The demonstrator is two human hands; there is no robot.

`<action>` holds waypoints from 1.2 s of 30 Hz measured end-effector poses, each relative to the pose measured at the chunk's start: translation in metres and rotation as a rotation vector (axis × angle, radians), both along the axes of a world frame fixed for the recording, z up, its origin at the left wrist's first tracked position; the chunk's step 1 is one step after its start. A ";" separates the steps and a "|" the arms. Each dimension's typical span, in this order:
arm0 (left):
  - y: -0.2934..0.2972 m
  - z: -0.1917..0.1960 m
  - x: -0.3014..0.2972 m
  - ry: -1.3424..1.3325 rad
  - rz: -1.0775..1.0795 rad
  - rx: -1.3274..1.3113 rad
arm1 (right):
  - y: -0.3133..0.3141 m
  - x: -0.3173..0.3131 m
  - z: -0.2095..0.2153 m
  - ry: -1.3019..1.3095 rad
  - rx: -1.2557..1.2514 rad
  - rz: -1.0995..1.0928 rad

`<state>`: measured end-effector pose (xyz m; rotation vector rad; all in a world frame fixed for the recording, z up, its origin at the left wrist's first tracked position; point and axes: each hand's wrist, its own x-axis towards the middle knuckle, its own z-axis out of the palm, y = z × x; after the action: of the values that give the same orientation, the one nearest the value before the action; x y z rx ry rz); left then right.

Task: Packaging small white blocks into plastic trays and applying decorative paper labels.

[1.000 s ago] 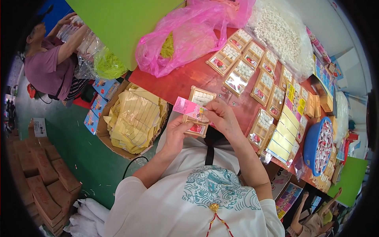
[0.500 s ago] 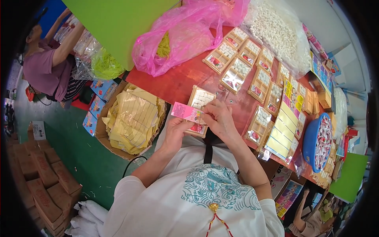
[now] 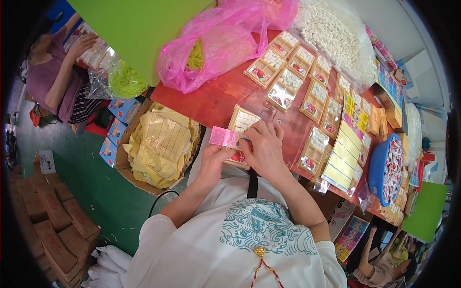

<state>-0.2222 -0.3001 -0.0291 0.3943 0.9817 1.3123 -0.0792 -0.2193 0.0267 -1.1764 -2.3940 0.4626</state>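
At the red table's near edge stands a small wooden tray point(image 3: 244, 118) with white pieces in its upper compartments and something red at its lower end. A pink printed card point(image 3: 222, 136) lies across the tray's middle. My left hand point(image 3: 212, 165) is closed with the thumb and fingers on the card's lower edge. My right hand point(image 3: 264, 146) is closed at the card's right end, its fingers bent and pinched there. The right fingertips partly hide that end, so whether they also hold something small cannot be seen.
Several similar filled trays point(image 3: 290, 85) cover the table point(image 3: 201, 106) ahead and right. Yellow label sheets point(image 3: 342, 162) lie over some. Nearby are a blue basin point(image 3: 378, 168) of wrapped packets, a pink bag point(image 3: 216, 53), a bag of white pieces point(image 3: 336, 38) and a carton of yellow sheets point(image 3: 158, 146).
My right hand has turned and curled further over the card's right end. My left hand stays nearly in place. The person at the far left has shifted their arm downward.
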 end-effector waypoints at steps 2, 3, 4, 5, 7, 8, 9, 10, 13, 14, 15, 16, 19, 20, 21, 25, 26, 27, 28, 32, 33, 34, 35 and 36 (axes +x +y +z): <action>-0.001 -0.005 0.000 0.051 -0.001 -0.032 | -0.002 0.000 -0.003 -0.007 0.068 0.007; -0.001 -0.007 0.000 0.058 -0.011 0.005 | -0.002 0.000 -0.003 -0.007 0.067 0.005; -0.001 -0.007 0.000 0.064 -0.020 0.042 | -0.003 0.000 -0.003 -0.016 0.077 0.000; -0.001 -0.006 0.002 0.063 -0.022 0.041 | -0.003 -0.001 -0.003 -0.024 0.087 -0.006; 0.001 -0.003 0.006 0.119 0.034 0.092 | -0.003 -0.001 -0.003 -0.020 0.109 -0.008; 0.000 -0.004 0.006 0.120 0.032 0.094 | -0.003 -0.001 -0.002 -0.014 0.136 -0.011; 0.000 -0.006 0.004 0.095 0.020 0.098 | -0.004 -0.002 -0.001 -0.013 0.138 -0.013; 0.000 -0.007 0.003 0.070 0.010 0.103 | -0.006 -0.002 0.001 -0.023 0.141 -0.024; 0.002 0.001 0.005 -0.006 0.047 0.126 | -0.009 -0.003 0.002 -0.034 0.132 -0.028; 0.002 0.001 0.005 -0.006 0.048 0.126 | -0.010 -0.003 0.003 -0.033 0.125 -0.023; 0.001 0.000 0.005 0.019 0.056 0.134 | -0.010 -0.002 0.003 -0.033 0.125 -0.023; 0.001 -0.001 0.005 0.044 0.065 0.142 | -0.010 -0.002 0.003 -0.028 0.121 -0.018; 0.000 -0.003 0.004 0.109 0.070 0.185 | -0.010 0.000 0.003 -0.010 0.085 0.002; 0.001 -0.002 0.005 0.108 0.069 0.185 | -0.009 0.002 0.003 0.003 0.053 0.015; 0.001 0.000 0.006 0.130 0.087 0.177 | -0.008 0.004 0.003 0.002 0.053 0.013; 0.002 -0.006 0.005 0.200 0.115 0.160 | -0.005 0.009 0.007 0.021 -0.188 0.006; 0.002 -0.007 0.004 0.200 0.116 0.159 | -0.005 0.011 0.009 -0.001 -0.266 0.007; 0.002 -0.007 0.004 0.179 0.139 0.149 | -0.003 0.013 0.012 -0.001 -0.267 0.008; 0.002 -0.008 0.002 0.158 0.161 0.138 | 0.001 0.015 0.016 0.020 -0.231 -0.048; 0.000 -0.021 -0.005 0.164 0.143 0.151 | 0.013 0.031 0.018 0.072 -0.102 -0.134; 0.001 -0.018 -0.003 0.083 0.182 0.125 | 0.013 0.032 0.020 0.108 -0.074 -0.164; 0.002 -0.016 -0.001 0.003 0.222 0.098 | 0.011 0.035 0.020 0.108 -0.071 -0.170; 0.002 -0.017 0.000 0.007 0.218 0.099 | 0.006 0.038 0.018 0.218 -0.059 -0.212; 0.002 -0.018 0.000 -0.037 0.269 0.101 | 0.000 0.041 0.017 0.326 -0.045 -0.256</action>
<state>-0.2218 -0.2986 -0.0467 0.3213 0.9637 1.6117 -0.0380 -0.2196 0.0434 -1.2939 -1.9376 0.5760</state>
